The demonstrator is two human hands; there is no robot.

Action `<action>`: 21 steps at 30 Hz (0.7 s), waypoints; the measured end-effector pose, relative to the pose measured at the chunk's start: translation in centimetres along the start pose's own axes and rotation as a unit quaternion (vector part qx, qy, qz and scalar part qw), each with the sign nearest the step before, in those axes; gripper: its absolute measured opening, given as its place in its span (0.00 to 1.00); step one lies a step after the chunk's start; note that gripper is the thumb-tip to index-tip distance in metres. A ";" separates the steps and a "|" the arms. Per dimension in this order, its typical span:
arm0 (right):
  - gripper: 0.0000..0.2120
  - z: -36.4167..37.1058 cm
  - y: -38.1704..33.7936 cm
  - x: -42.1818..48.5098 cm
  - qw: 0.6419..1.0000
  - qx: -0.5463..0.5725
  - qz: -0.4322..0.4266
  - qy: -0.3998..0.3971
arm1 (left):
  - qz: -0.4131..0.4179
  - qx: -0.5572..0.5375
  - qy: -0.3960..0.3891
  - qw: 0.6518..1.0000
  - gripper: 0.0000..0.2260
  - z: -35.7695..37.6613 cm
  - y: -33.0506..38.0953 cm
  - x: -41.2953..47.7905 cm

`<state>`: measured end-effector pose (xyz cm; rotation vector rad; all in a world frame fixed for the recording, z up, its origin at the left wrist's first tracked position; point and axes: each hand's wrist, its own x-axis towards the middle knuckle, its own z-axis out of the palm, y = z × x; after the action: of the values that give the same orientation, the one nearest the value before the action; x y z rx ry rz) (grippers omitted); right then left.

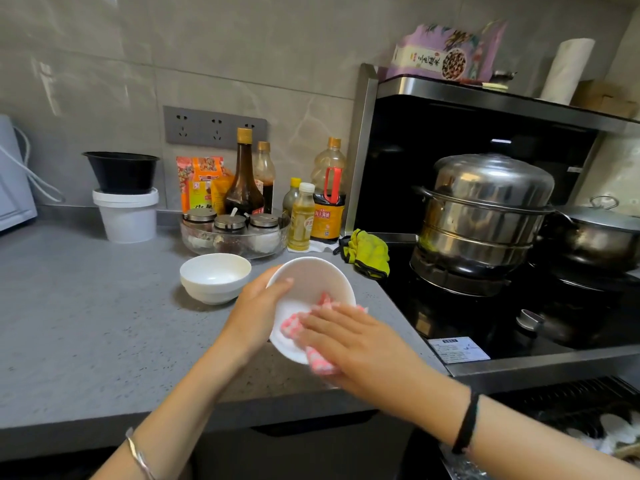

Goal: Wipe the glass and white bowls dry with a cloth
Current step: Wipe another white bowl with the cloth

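Note:
My left hand [258, 308] grips the rim of a white bowl [311, 278], tilted toward me above the grey counter. My right hand [349, 344] presses a pink-and-white checked cloth [294, 323] against the inside and near rim of that bowl, fingers fairly straight over the cloth. A second white bowl [214, 277] stands upright on the counter just left of it. Behind them a glass bowl [194, 242] holds three lidded spice jars.
Sauce and oil bottles [244, 181] stand behind the glass bowl by the wall. A white tub [126, 216] with a black bowl on it is at left. A yellow-green cloth [369, 254] lies at the stove's edge; a steel steamer pot [485, 216] sits on the black hob.

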<state>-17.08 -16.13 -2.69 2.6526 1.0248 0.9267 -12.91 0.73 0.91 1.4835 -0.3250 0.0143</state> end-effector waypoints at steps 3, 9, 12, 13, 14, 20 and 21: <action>0.19 -0.6 2.1 -0.2 0.993 -0.092 -0.075 0.021 | -0.037 0.006 -0.028 0.999 0.08 -0.1 0.6 -0.2; 0.08 -1.3 -1.5 2.4 0.987 0.004 0.112 0.119 | -0.049 -0.145 0.018 0.988 0.10 2.1 -0.4 -1.6; 0.07 -0.9 -2.8 3.9 0.971 0.079 0.178 0.137 | -0.004 -0.173 0.079 0.982 0.11 3.0 -1.1 -1.8; 0.12 -0.5 -2.8 3.8 0.979 0.054 0.149 0.127 | 0.001 -0.173 0.101 0.980 0.10 2.7 -1.1 -1.6; 0.16 -0.1 -2.4 3.5 0.988 0.026 0.102 0.113 | 0.000 -0.168 0.107 0.980 0.09 2.3 -1.1 -1.4; 0.20 -1.2 4.1 1.1 0.979 -0.148 -0.139 -0.023 | -0.055 -0.038 -0.009 0.998 0.10 -0.4 -0.6 -0.5; 0.22 -1.2 4.4 1.1 0.977 -0.161 -0.135 -0.037 | -0.065 -0.023 -0.024 0.997 0.11 -0.6 -0.4 -0.4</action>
<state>-14.71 -18.84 0.35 2.2019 1.0783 0.8473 -13.11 1.35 0.39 1.4587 -0.2654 -0.1321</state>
